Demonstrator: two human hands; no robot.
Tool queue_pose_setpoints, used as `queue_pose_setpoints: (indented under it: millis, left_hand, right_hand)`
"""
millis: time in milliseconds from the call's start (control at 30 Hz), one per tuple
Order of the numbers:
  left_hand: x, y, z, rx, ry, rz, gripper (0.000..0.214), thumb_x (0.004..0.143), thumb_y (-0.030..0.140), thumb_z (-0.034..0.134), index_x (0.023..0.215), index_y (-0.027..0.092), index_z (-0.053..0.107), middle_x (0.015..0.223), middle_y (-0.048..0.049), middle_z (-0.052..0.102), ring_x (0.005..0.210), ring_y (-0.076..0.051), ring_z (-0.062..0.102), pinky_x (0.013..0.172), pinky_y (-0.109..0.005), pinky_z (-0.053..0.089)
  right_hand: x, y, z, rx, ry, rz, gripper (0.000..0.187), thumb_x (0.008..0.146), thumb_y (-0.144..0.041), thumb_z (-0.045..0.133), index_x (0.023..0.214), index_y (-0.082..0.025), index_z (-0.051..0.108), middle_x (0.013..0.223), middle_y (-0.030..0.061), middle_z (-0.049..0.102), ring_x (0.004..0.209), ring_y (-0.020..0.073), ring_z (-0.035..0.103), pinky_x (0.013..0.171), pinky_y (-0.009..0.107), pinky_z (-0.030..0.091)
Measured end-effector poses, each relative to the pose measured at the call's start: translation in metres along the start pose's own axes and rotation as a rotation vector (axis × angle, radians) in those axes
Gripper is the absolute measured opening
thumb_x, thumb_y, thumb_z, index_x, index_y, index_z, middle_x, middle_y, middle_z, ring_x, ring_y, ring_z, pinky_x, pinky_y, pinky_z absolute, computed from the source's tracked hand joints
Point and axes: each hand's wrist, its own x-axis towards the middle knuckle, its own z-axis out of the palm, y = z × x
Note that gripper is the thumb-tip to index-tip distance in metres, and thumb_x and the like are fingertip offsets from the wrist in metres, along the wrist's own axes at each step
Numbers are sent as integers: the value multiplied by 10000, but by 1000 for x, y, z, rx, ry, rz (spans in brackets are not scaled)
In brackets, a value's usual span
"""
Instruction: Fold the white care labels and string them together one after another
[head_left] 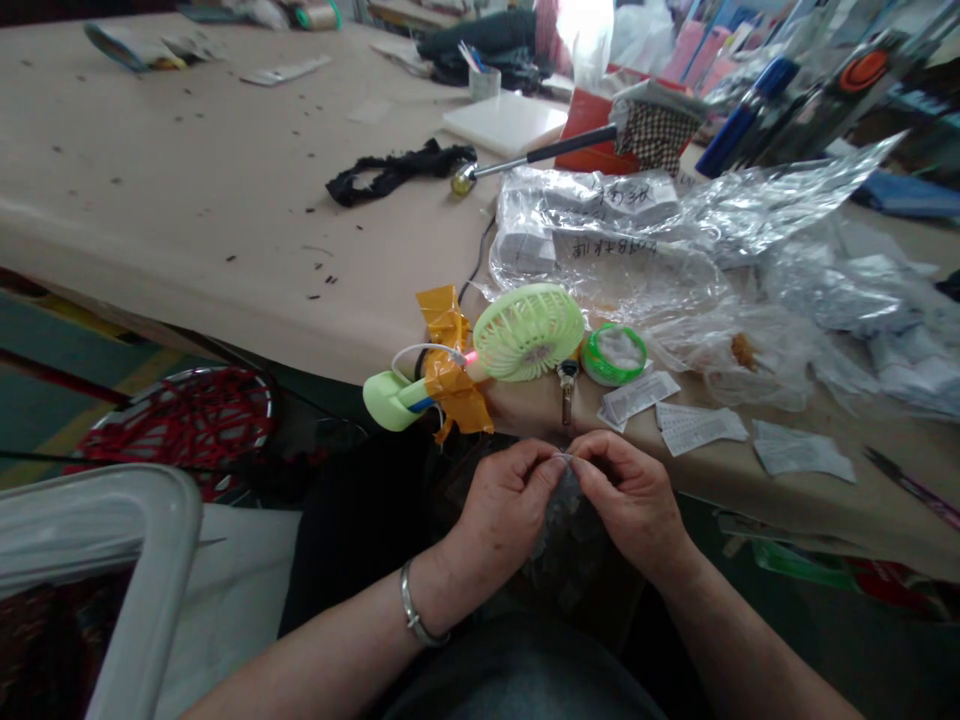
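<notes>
My left hand (504, 500) and my right hand (630, 495) meet just off the table's near edge, thumbs and forefingers pinched together. Between the fingertips is a small white piece (564, 457), thin like a strip or thread; its kind is too small to make out. Below the hands, several whitish scraps (559, 525) lie over my lap, partly hidden. Close above the hands, a green handheld fan (529, 335) is fixed to the table edge with brown tape (456, 390). A green-rimmed round tub (615, 355) and printed labels (637, 400) lie near my right hand.
Clear plastic bags (607, 250) with handwriting cover the table's right part. A small scissor-like tool (911, 487) lies at the right edge. A metal-shafted tool (540, 155) and black fabric (401, 170) lie farther back. A white plastic bin (176, 510) stands at left, near a red stool (184, 430).
</notes>
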Motion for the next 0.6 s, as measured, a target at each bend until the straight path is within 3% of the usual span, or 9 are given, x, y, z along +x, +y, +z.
queue_pose_setpoints:
  millis: [200, 600]
  left_hand:
    - [7, 0, -3, 151, 26, 121, 185, 863, 251, 504, 786, 180, 656, 702, 11, 645, 651, -114, 562, 624, -207, 418]
    - [13, 0, -4, 187, 49, 152, 189, 856, 248, 506, 767, 189, 662, 673, 16, 639, 617, -111, 549, 593, -203, 403]
  right_hand:
    - [8, -5, 0, -98, 48, -104, 95, 818, -206, 544, 745, -186, 600, 651, -22, 573, 595, 103, 518, 578, 212, 422]
    - [12, -1, 2, -129, 81, -144, 90, 830, -202, 528, 762, -196, 587, 664, -23, 580, 611, 107, 536, 599, 220, 435]
